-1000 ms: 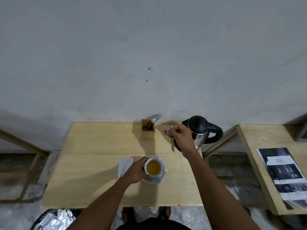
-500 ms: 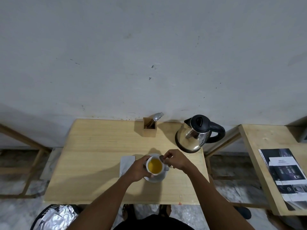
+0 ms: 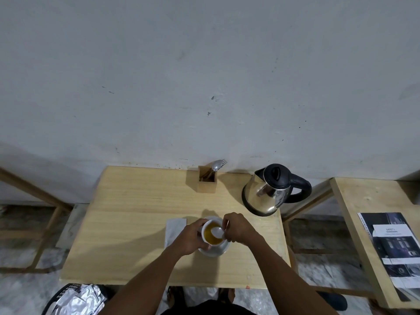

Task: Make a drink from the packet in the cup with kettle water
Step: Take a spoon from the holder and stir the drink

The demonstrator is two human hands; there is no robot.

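A white cup (image 3: 210,242) holding yellow-orange liquid stands on a white saucer (image 3: 218,250) near the front middle of the wooden table (image 3: 127,223). My left hand (image 3: 191,238) wraps the cup's left side. My right hand (image 3: 238,227) holds a metal spoon (image 3: 217,231) whose bowl sits over the liquid. A silver packet (image 3: 173,230) lies flat just left of the cup. The steel kettle (image 3: 269,192) with black lid and handle stands at the back right of the table.
A wooden holder (image 3: 206,181) with a fork and spoon stands at the back by the wall. A second wooden table (image 3: 354,201) with a dark booklet (image 3: 397,248) lies to the right. A basket of foil wrappers (image 3: 75,298) sits on the floor at lower left.
My right hand came from beside the kettle with the spoon down to the cup, and the spoon's bowl now lies over the liquid. My left hand stayed on the cup.
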